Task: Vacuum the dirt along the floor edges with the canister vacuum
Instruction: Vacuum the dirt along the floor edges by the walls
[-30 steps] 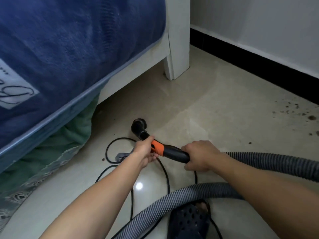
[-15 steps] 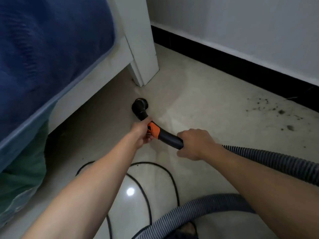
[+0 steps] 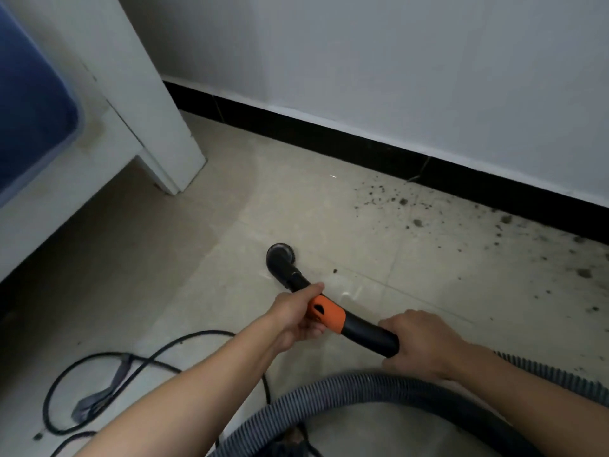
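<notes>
The left hand (image 3: 298,316) grips the black vacuum tube (image 3: 369,334) at its orange collar (image 3: 329,313), thumb lying along the top. The right hand (image 3: 425,344) wraps the tube's rear end, where the ribbed grey hose (image 3: 270,420) begins; the hose loops back beneath both forearms. Just ahead of the left hand, the round brush nozzle (image 3: 280,255) sits on the beige tile floor (image 3: 296,199). Dark dirt (image 3: 418,222) is scattered ahead and right of the right hand, along the black skirting (image 3: 329,133). A black power cord (image 3: 204,333) curls left of the left forearm, and a white bed leg (image 3: 155,120) stands far ahead to the left.
</notes>
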Motion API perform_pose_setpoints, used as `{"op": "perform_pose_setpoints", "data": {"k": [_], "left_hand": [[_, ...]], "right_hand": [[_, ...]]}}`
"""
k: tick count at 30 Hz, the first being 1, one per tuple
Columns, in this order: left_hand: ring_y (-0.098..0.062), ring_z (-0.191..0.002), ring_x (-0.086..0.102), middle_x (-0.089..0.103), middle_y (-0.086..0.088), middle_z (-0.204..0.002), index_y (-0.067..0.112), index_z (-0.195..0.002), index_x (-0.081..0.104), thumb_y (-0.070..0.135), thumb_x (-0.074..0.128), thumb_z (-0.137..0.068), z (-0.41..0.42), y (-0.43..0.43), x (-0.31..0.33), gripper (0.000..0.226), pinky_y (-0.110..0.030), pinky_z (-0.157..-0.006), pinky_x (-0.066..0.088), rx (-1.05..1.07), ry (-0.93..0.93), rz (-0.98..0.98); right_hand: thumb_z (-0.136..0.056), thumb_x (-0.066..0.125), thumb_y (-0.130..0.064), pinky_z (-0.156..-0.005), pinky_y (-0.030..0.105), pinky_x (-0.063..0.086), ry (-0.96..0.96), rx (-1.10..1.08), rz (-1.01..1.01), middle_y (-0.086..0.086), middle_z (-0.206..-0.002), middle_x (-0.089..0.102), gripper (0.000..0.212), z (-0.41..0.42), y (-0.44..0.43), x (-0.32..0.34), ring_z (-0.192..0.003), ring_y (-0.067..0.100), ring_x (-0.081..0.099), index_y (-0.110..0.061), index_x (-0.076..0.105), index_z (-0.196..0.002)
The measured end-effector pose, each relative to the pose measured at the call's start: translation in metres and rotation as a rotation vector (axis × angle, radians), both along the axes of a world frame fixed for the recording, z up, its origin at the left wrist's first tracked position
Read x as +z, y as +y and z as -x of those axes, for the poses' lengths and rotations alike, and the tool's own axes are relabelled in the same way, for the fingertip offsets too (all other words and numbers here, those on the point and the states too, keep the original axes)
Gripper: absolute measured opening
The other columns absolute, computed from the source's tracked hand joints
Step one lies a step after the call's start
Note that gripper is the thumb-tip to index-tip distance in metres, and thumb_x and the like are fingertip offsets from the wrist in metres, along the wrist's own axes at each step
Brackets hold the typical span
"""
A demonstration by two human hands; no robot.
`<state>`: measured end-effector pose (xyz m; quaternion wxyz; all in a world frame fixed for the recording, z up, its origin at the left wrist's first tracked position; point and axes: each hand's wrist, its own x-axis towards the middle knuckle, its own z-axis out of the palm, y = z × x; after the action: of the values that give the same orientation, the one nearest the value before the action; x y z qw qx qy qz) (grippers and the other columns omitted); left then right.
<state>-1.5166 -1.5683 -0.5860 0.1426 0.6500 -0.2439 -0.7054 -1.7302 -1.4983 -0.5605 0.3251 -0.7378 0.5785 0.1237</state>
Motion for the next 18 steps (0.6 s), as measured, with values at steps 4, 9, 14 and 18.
{"op": "perform_pose_setpoints", "data": {"k": [4,9,14,18], "left_hand": [[-0.021,-0.044,0.058,0.062,-0.009,-0.057,0.005,-0.095,0.053,0.039,0.066,-0.088,0.042,0.024,-0.003,0.037,-0.027,-0.042,0.05,-0.053,0.086,-0.046],[-0.02,-0.042,0.059,0.062,-0.011,-0.066,0.006,-0.101,0.053,0.04,0.066,-0.088,0.102,0.04,0.002,0.039,-0.026,-0.042,0.051,-0.106,0.124,-0.075],[-0.022,-0.051,0.062,0.062,-0.011,-0.069,0.006,-0.095,0.056,0.047,0.063,-0.088,0.127,0.054,0.009,0.042,-0.028,-0.047,0.052,-0.156,0.156,-0.072],[-0.025,-0.062,0.064,0.065,-0.012,-0.077,0.008,-0.094,0.059,0.054,0.056,-0.09,0.12,0.054,0.016,0.046,-0.029,-0.053,0.053,-0.111,0.109,-0.022]], "right_hand": [[-0.069,0.065,-0.047,-0.051,0.018,0.035,0.01,-0.023,-0.054,-0.008,-0.064,0.055,0.021,0.047,0.025,0.002,-0.057,0.005,0.051,-0.028,0.055,-0.073],[-0.065,0.064,-0.049,-0.05,0.019,0.033,0.068,-0.078,-0.082,-0.007,-0.063,0.053,0.025,0.106,0.05,0.008,-0.054,0.006,0.049,-0.028,0.05,-0.069],[-0.071,0.066,-0.047,-0.051,0.018,0.034,0.1,-0.09,-0.112,-0.009,-0.066,0.055,0.021,0.132,0.061,0.016,-0.055,0.004,0.049,-0.032,0.052,-0.073],[-0.076,0.065,-0.044,-0.052,0.02,0.034,0.13,-0.048,-0.079,-0.011,-0.073,0.053,0.021,0.12,0.047,0.014,-0.066,0.01,0.054,-0.031,0.054,-0.088]]}}
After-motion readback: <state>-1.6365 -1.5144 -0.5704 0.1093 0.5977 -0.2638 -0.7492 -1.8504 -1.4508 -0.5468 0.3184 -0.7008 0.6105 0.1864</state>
